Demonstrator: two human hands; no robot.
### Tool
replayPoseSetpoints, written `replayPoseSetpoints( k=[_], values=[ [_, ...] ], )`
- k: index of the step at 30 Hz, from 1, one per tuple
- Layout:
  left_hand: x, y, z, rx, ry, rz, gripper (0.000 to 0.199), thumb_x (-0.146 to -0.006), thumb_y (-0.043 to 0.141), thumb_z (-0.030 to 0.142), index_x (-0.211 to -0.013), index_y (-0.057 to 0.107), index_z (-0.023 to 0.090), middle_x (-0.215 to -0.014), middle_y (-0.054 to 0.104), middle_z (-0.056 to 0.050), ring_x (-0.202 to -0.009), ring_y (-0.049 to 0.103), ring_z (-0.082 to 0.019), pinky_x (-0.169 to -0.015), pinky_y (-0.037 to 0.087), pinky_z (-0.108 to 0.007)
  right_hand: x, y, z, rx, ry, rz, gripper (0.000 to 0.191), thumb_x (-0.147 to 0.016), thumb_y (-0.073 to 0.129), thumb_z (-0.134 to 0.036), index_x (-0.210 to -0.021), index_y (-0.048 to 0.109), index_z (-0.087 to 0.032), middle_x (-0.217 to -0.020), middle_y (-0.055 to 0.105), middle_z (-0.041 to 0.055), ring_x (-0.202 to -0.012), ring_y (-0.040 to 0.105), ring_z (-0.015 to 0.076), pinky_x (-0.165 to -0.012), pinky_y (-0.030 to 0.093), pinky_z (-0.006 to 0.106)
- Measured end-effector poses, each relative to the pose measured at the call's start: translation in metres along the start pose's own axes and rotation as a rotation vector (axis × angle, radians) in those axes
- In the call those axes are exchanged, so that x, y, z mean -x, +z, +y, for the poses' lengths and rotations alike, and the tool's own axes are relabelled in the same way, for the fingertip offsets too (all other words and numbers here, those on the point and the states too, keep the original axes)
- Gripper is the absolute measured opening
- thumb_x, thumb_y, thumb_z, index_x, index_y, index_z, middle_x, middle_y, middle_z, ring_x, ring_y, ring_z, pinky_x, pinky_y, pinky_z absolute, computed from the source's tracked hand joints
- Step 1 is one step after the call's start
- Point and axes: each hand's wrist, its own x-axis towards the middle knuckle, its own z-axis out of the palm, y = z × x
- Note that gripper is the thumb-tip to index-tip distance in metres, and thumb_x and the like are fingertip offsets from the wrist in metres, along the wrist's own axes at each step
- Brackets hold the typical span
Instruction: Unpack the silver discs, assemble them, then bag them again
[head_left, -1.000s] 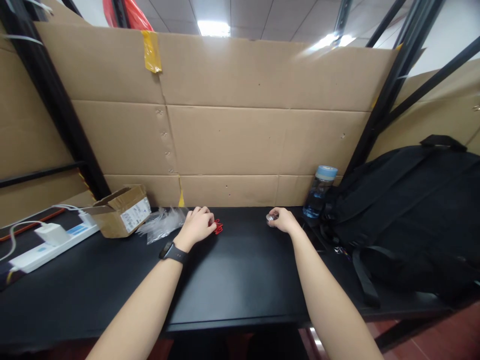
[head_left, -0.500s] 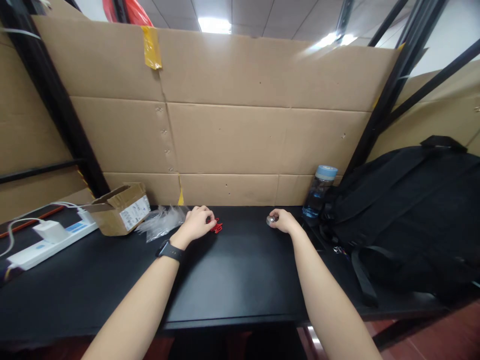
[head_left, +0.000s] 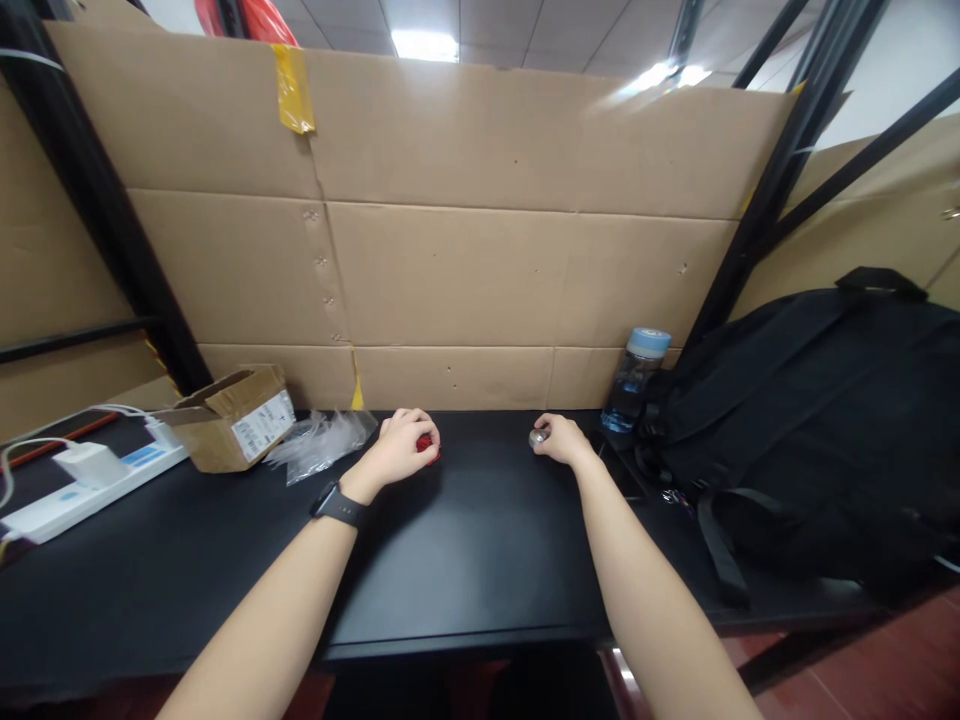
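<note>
Indoors, a person with a dark watch (head_left: 339, 505) on the left wrist stretches both forearms (head_left: 274, 605) over a black tabletop (head_left: 465, 565). The left hand (head_left: 400, 447) curls its fingers over a small red object (head_left: 433, 454) at the tabletop; whether it is firmly gripped cannot be told. Well apart from it, the right hand (head_left: 559, 440) pinches a small, shiny round object (head_left: 536, 438) between thumb and fingers. A crumpled plastic bag (head_left: 319, 446) lies near the left hand, beside an open cardboard box (head_left: 217, 440); at right are a black backpack (head_left: 832, 420) and blue-capped bottle (head_left: 634, 385), before a cardboard wall (head_left: 442, 270).
</note>
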Motion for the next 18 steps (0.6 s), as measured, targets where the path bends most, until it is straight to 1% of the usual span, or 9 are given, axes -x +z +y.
replayPoseSetpoints(
  k=[4, 7, 13, 18],
  values=[
    [0.0, 0.0, 0.002, 0.008, 0.003, -0.01, 0.01, -0.082, 0.06, 0.031, -0.081, 0.069, 0.026, -0.106, 0.064, -0.003, -0.109, 0.051, -0.027, -0.091, 0.039, -0.042, 0.002, -0.002, -0.002, 0.006, 0.042, 0.035, 0.052, -0.055, 0.083, -0.029, -0.105, 0.069, -0.03, -0.099, 0.073, 0.0019, -0.088, 0.069, 0.0215, -0.068, 0.045, 0.026],
    [0.0, 0.001, 0.001, 0.007, 0.003, -0.013, 0.01, -0.083, 0.06, 0.032, -0.081, 0.069, 0.026, -0.106, 0.064, -0.003, -0.108, 0.051, -0.027, -0.092, 0.039, -0.042, 0.003, -0.005, -0.003, -0.001, 0.043, 0.051, 0.053, -0.055, 0.083, -0.028, -0.105, 0.068, -0.031, -0.097, 0.073, 0.0008, -0.088, 0.068, 0.0209, -0.067, 0.044, 0.026],
    [-0.001, 0.002, 0.0, 0.006, 0.011, -0.007, 0.01, -0.083, 0.06, 0.032, -0.08, 0.068, 0.026, -0.105, 0.064, -0.002, -0.107, 0.052, -0.027, -0.091, 0.039, -0.042, 0.007, -0.01, -0.005, -0.028, 0.032, 0.074, 0.048, -0.057, 0.082, -0.028, -0.102, 0.068, -0.031, -0.092, 0.073, -0.0008, -0.086, 0.068, 0.0197, -0.066, 0.043, 0.025],
    [-0.001, 0.002, -0.001, 0.013, 0.019, 0.002, 0.01, -0.083, 0.059, 0.03, -0.081, 0.069, 0.026, -0.105, 0.064, -0.003, -0.107, 0.052, -0.026, -0.092, 0.039, -0.042, 0.008, -0.012, -0.006, -0.026, 0.036, 0.079, 0.045, -0.057, 0.082, -0.031, -0.1, 0.068, -0.031, -0.093, 0.073, -0.0009, -0.085, 0.068, 0.0199, -0.064, 0.042, 0.025]
  ],
)
